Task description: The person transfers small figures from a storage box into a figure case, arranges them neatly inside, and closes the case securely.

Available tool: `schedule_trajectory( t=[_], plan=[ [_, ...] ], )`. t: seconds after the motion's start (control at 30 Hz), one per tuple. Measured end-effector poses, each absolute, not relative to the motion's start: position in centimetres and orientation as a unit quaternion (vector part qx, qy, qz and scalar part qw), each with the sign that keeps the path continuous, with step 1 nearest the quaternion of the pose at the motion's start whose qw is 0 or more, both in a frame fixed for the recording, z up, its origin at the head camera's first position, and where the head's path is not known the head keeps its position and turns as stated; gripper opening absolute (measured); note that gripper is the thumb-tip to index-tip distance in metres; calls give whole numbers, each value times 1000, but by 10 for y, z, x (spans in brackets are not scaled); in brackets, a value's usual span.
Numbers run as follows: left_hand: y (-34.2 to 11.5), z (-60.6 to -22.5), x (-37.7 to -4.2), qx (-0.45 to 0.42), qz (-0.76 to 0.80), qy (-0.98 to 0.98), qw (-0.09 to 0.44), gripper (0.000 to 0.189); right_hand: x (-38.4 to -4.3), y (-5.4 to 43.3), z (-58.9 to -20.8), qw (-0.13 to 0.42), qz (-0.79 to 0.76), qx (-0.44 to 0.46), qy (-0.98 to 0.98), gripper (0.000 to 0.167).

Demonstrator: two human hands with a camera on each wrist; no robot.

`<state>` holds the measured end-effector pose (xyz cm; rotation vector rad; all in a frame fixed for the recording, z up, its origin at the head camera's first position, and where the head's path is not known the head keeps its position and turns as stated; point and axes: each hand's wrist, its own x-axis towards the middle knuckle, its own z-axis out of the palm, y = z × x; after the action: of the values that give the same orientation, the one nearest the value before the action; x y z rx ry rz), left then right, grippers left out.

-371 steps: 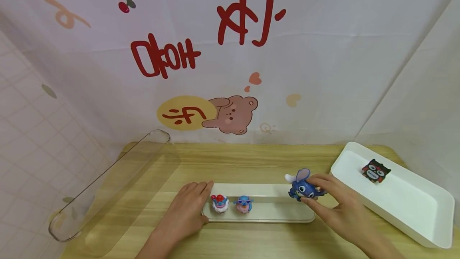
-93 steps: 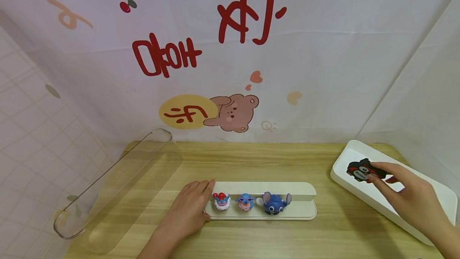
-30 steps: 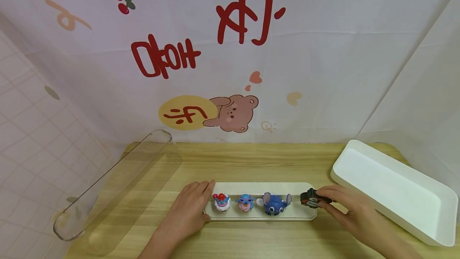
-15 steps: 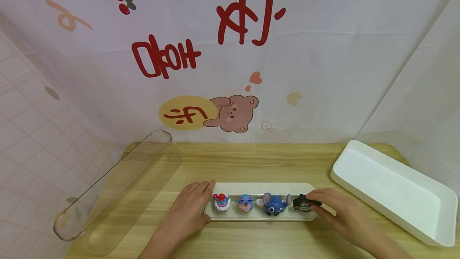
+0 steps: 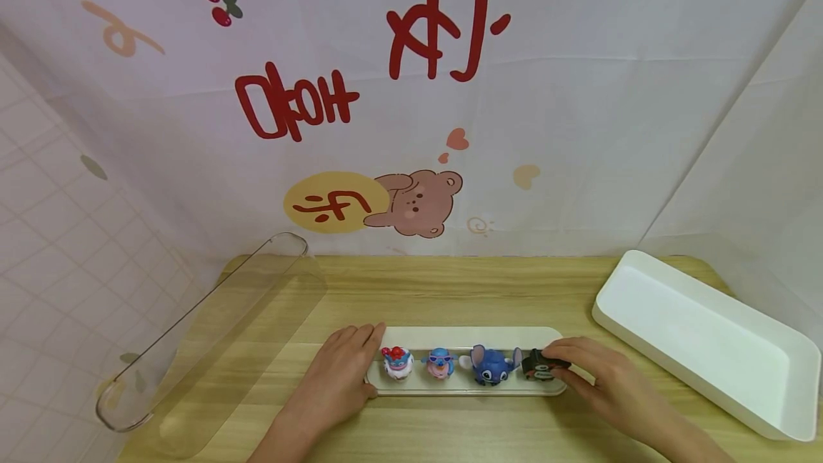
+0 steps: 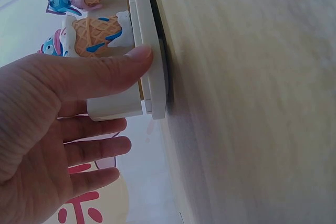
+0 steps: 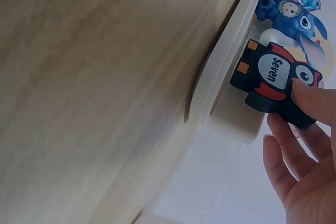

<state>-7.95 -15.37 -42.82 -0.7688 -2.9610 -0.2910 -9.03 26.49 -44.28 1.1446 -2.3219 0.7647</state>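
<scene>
A cream stepped display base lies on the table, and my left hand grips its left end, thumb on the front edge and fingers behind. On it stand two blue figurines on ice cream cones, one with a red-topped head and one with purple glasses. To their right is a larger blue Stitch figurine. My right hand pinches a black and red owl figure marked "Seven" between thumb and fingers. The owl is upright at the base's right end, close beside Stitch.
A white rectangular tray with nothing in it sits at the right. At the left a long clear plastic cover leans at a slant. A printed white cloth hangs behind the wooden table.
Earlier, Stitch was set on the base and the owl was picked from the white tray. In the last second my right hand moved the owl left and down onto the base. The left hand stays put.
</scene>
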Motion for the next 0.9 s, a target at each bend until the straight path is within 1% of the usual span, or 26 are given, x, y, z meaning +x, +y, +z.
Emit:
schedule_trajectory(
  t=[0.17,0.6,0.77,0.9],
  plan=[
    [-154,-428,-79,-250,-95,-963,34,92,-90,264,-443,211,268,405,-848,40],
    [-154,-428,-78,-251,-90,-963,36,92,-90,264,-443,204,269,404,-850,44],
    [-154,-427,-78,-250,-89,-964,34,92,-91,263,-443,208,272,405,-848,43],
    [-153,-427,-79,-250,-87,-964,35,91,-91,263,-443,221,272,405,-844,42]
  ],
)
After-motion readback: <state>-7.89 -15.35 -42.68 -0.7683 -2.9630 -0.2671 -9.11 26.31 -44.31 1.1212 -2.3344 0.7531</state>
